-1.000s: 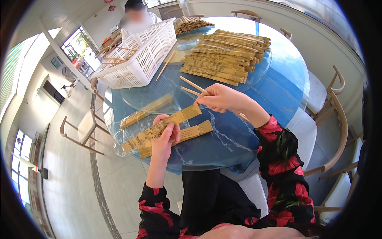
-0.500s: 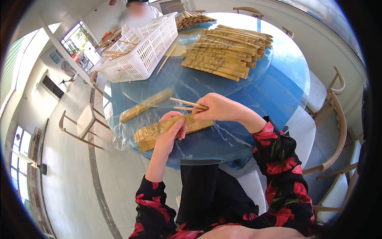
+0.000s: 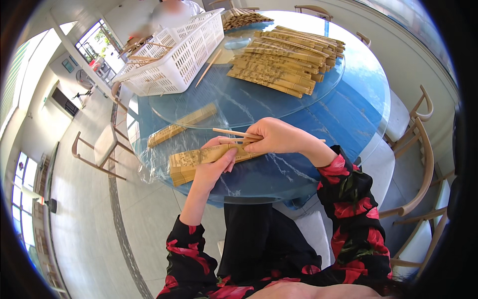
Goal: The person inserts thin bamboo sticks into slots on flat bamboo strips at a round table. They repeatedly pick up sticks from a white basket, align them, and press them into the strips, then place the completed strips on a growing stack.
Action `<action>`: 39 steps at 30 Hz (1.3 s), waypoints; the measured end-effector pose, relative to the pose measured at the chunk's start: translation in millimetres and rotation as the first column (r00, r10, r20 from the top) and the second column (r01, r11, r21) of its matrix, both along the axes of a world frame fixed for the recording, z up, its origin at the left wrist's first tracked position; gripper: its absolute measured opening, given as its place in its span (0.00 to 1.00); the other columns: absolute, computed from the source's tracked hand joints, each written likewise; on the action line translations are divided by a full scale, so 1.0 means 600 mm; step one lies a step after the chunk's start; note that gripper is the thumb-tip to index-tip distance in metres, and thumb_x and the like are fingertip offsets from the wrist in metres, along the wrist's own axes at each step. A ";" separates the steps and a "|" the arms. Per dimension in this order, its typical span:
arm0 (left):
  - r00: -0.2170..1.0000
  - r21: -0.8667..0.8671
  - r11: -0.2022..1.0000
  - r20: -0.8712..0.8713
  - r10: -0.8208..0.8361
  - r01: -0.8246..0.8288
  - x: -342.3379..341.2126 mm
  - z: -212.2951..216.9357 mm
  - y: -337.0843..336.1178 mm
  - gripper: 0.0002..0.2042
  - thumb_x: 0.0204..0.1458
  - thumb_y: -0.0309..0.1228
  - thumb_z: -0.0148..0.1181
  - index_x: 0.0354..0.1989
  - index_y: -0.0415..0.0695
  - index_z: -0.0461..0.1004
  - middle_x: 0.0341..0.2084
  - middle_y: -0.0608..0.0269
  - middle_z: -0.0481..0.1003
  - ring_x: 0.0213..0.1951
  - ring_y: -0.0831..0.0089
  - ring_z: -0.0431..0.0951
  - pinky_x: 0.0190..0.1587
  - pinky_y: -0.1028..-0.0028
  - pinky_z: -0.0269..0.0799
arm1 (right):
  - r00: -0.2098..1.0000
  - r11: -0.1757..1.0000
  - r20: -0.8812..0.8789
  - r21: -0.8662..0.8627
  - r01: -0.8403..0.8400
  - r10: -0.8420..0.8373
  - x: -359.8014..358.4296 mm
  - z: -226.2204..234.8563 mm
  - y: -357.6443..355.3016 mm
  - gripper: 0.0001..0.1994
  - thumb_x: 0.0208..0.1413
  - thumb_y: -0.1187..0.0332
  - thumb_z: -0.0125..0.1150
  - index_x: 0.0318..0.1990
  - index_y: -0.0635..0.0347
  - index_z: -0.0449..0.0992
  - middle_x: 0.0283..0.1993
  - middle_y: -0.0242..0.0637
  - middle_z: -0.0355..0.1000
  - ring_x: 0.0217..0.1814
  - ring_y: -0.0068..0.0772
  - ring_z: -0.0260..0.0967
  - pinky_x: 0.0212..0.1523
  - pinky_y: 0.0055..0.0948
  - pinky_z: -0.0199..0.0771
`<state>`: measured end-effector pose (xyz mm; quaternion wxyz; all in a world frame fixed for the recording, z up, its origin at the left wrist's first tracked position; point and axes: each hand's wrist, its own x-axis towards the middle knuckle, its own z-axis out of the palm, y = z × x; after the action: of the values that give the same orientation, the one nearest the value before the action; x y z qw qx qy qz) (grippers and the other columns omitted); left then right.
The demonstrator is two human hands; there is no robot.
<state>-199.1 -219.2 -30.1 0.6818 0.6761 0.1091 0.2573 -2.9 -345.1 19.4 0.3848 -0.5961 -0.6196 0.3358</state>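
My left hand (image 3: 215, 165) is closed on a tan printed paper sleeve (image 3: 188, 158), thumb on top, near the table's front edge. More sleeves appear layered beneath it. My right hand (image 3: 283, 135) pinches a pair of pale wooden chopsticks (image 3: 233, 133) over the sleeve's right end. Their ends stick out leftward past my fingers, and one tip shows to the right of the hand. Whether a chopstick sits inside the sleeve is hidden by my fingers. Beyond my left hand, another tan sleeve bundle (image 3: 182, 125) lies beside crumpled clear plastic film (image 3: 149, 167).
A white slatted plastic basket (image 3: 194, 55) with loose chopsticks stands at the back left. A single chopstick (image 3: 209, 68) lies beside it. Filled sleeves form a large pile (image 3: 279, 62) on the glass turntable (image 3: 239, 107). Across the table is another person (image 3: 174, 12). Wooden chairs (image 3: 107, 144) surround the table.
The chopsticks in my right hand have tilted flatter, closer along the sleeve, and a tip now shows right of the hand. My left hand keeps its hold, slightly shifted.
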 end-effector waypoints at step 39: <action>0.955 0.932 0.260 0.200 0.217 -0.254 0.070 0.010 -0.002 0.16 0.47 0.28 0.72 0.45 0.43 0.77 0.39 0.58 0.78 0.44 0.56 0.78 0.47 0.61 0.74 | 0.923 0.948 0.218 0.044 0.315 -0.317 0.026 -0.025 0.003 0.17 0.53 0.56 0.68 0.34 0.63 0.81 0.26 0.50 0.74 0.30 0.49 0.73 0.33 0.41 0.71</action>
<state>-157.3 -220.6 -24.2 0.1058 0.9184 0.0246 0.3804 12.8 -343.3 4.3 0.3646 -0.7201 -0.5561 0.1981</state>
